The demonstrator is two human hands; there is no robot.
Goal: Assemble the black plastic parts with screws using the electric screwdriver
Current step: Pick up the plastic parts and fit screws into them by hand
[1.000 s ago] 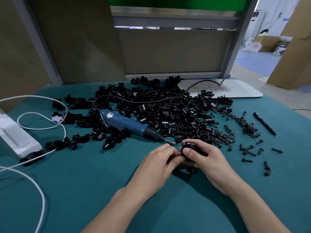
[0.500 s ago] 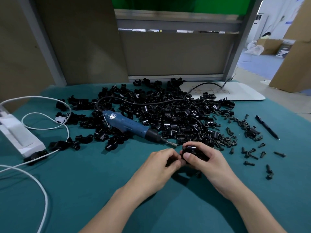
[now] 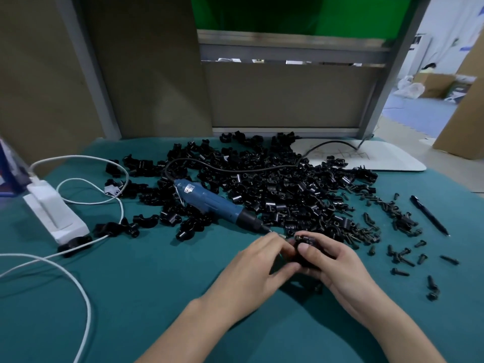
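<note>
Little has shifted in the last second. The white cable (image 3: 78,284) loops along the surface's (image 3: 131,310) left edge, and the electric screwdriver (image 3: 209,203) lies ungripped. The left hand (image 3: 258,271) and right hand (image 3: 337,268) stay curled round one black part (image 3: 305,244), in front of the pile (image 3: 288,189). Bare cloth lies left of the hands, and loose screws (image 3: 403,258) crowd the right.

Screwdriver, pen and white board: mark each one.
Screwdriver (image 3: 209,203): head view, blue body.
Pen (image 3: 429,215): head view, middle of barrel.
Board (image 3: 387,159): head view, bare white top.
</note>
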